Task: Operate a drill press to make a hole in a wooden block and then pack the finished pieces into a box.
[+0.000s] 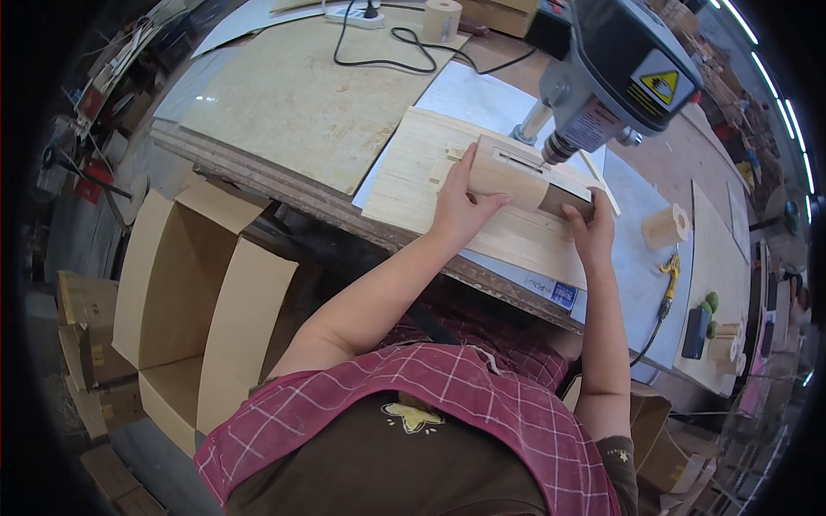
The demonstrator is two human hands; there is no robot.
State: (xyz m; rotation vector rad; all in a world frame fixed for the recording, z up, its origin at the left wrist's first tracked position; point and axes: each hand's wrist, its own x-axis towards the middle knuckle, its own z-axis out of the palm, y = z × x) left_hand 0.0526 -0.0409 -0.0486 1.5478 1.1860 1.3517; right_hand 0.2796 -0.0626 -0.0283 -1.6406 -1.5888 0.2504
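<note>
My left hand (458, 208) grips the left end of a pale wooden block (507, 180) with a long slot along its top, thumb along the near face. My right hand (591, 225) holds the block's right end, where a darker section (556, 199) shows beside my thumb. The chuck (555, 148) of a drill press (628, 60) hangs just over the slot with a thin bit pointing down; whether the bit touches the wood I cannot tell. Beneath the block lies a light plywood board (397, 187), with small wooden pieces (452, 155) near its left part.
A large worn board (292, 103), power strip (353, 19) and cord stand back left. Right are a wooden cylinder (661, 228), a yellow-and-black tool (667, 284) with a cable, a dark rectangular object (695, 335) and small green objects. An open cardboard box (159, 292) stands below the table's left.
</note>
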